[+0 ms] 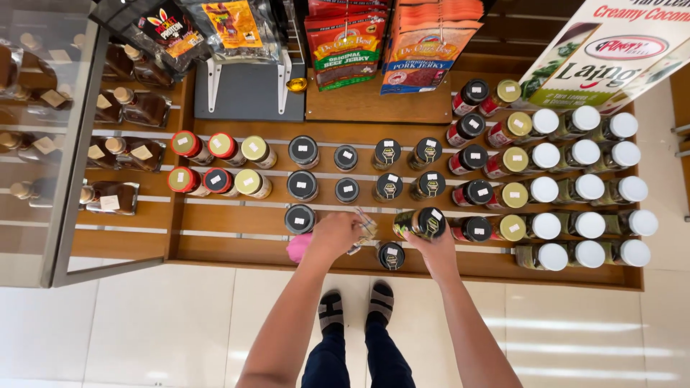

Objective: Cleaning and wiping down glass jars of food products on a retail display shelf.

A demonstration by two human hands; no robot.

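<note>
while both arms reach toward lower centre of frame, left hand closed around clear jar, pink cloth beneath; right hand grips black-lidded jar above wooden shelf.

The stepped shelf is warm brown wood with a smooth, low sheen. The jar in the right hand looks like glossy glass under a matt black lid. Far off, jerky pouches are shiny plastic. The floor tiles are pale and polished.
</note>
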